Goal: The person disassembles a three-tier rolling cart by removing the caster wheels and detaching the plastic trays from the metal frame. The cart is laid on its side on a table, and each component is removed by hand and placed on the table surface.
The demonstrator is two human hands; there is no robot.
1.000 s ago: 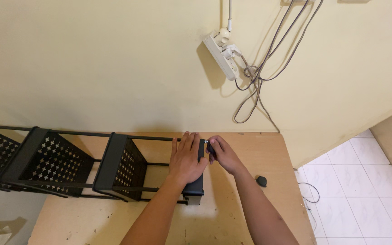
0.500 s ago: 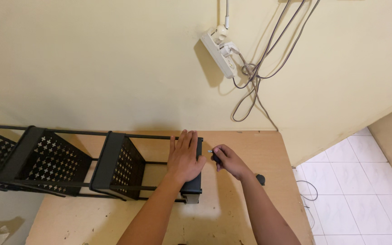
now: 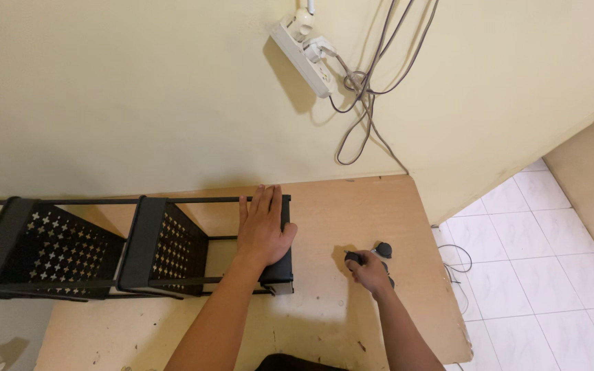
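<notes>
A black metal rack (image 3: 70,251) with star-punched shelves lies on its side on a wooden table (image 3: 352,206). My left hand (image 3: 262,230) rests flat, fingers together, on the rack's right end panel. My right hand (image 3: 368,269) is down on the table to the right of the rack, fingers closed around a small black tool that pokes out at the thumb. Just beyond its fingertips sits a small black round part (image 3: 382,249). Whether the hand touches that part is unclear.
A white power strip (image 3: 302,48) with grey cables (image 3: 362,96) hangs on the cream wall above the table. The table's right edge drops to a white tiled floor (image 3: 517,268), where a thin cable lies.
My right hand has left the rack's top right corner and dropped right and down to the table beside the small black part. The left hand stays on the end panel. The view has tilted.
</notes>
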